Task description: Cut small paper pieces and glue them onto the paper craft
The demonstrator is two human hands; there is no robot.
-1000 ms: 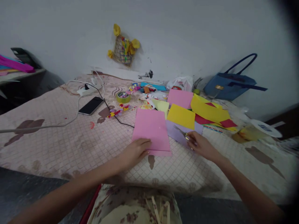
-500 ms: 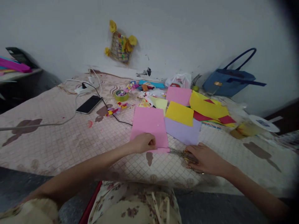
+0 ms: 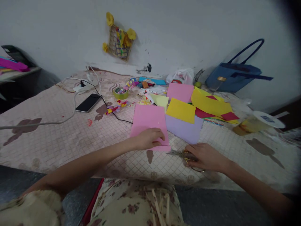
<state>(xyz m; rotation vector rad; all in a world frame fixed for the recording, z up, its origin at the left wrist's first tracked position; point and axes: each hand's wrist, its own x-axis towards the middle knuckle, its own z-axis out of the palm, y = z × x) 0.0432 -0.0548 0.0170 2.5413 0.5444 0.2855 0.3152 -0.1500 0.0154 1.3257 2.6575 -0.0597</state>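
A pink paper sheet (image 3: 150, 117) lies in front of me, with a narrow strip along its near edge that looks partly cut or folded. My left hand (image 3: 150, 138) rests over the sheet's lower part, fingers bent and a gap showing between thumb and fingers. To the right, my right hand (image 3: 204, 157) grips a pair of scissors (image 3: 175, 153) by the gold-coloured handles. The blades point left and look closed, their tips just below the sheet's near right corner. A lilac sheet (image 3: 184, 128) and a yellow sheet (image 3: 181, 110) overlap beside the pink one.
A phone (image 3: 88, 103) and white cables lie at left. Green tape (image 3: 121, 93), small paper flowers (image 3: 116, 108) and pens are farther back. More coloured paper (image 3: 211, 103), a plastic tub (image 3: 251, 124) and a blue bag (image 3: 232, 77) occupy the right. The table's near edge runs before my lap.
My left hand has shifted up and right on the pink sheet, its fingers loosening. The scissor tips have moved slightly left, below the sheet's edge. The view has tilted slightly.
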